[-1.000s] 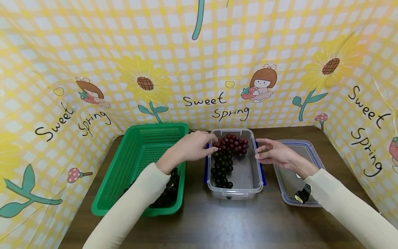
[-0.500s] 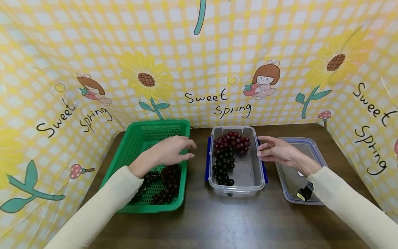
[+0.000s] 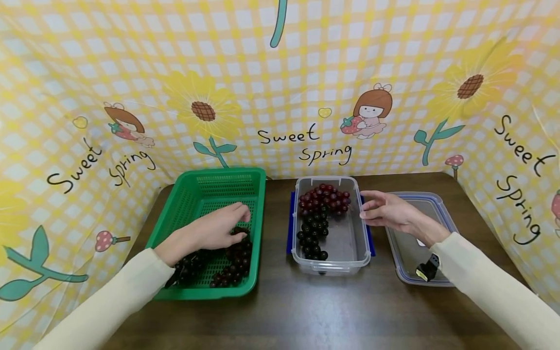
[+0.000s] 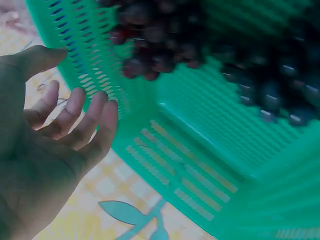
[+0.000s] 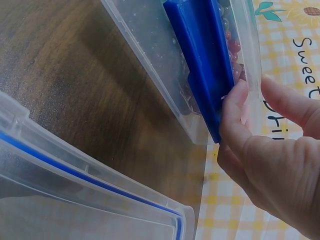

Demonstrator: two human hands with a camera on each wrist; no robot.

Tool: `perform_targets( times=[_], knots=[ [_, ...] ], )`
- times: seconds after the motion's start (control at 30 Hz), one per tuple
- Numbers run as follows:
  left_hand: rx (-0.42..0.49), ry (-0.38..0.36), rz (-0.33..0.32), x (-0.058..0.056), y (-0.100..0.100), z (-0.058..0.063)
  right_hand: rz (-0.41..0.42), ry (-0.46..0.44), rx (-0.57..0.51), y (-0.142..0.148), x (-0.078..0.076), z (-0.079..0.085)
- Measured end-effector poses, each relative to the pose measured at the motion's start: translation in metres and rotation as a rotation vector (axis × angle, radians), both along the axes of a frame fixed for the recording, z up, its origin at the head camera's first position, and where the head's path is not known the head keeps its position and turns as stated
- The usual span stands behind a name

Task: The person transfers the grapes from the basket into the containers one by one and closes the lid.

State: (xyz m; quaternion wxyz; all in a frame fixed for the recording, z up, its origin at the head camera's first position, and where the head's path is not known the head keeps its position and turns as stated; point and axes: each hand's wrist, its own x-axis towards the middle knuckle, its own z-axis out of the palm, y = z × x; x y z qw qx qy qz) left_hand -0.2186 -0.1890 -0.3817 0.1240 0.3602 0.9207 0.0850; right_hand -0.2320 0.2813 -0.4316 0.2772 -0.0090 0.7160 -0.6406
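Note:
Over the green basket [image 3: 261, 209], my left hand [image 3: 214, 228] hovers palm down, its fingers spread and slightly bent. In the left wrist view nothing lies between its fingers [image 4: 75, 102]. Below it in the basket lie a bunch of dark red grapes [image 3: 236, 270] at the right and black grapes [image 3: 189, 265] at the left, partly hidden by the hand and sleeve. My right hand [image 3: 389, 211] holds the right side of a clear plastic container [image 3: 330, 266], thumb at the rim and fingers against the outer wall beside a blue latch [image 5: 200, 55].
Inside the container, red grapes [image 3: 325, 197] lie at the back and black grapes [image 3: 312, 236] along the left. A clear lid [image 3: 404, 253] with a blue seal lies right of it on the brown table [image 3: 297, 311]. Checked yellow cloth [image 3: 280, 97] encloses the back and sides.
My left hand has left the container's left rim and moved left and down over the basket. My right hand has stayed at the container's right side.

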Motion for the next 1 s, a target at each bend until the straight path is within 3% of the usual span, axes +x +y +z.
perform_targets(
  times=[0.27, 0.53, 0.63, 1.0],
  knots=[
    [-0.199, -0.028, 0.017, 0.007, -0.031, -0.009, 0.005, 0.009, -0.004, 0.0, 0.0, 0.003],
    [-0.145, -0.187, 0.092, 0.012, -0.061, -0.026, 0.002, 0.015, -0.009, -0.001, 0.001, 0.001],
    [-0.165, -0.232, 0.109, 0.016, -0.071, -0.033, 0.003, 0.013, -0.013, -0.001, 0.001, 0.0],
    [-0.179, -0.342, 0.12, 0.021, -0.089, -0.039, -0.003, 0.022, 0.0, 0.001, 0.001, 0.0]
  ],
)
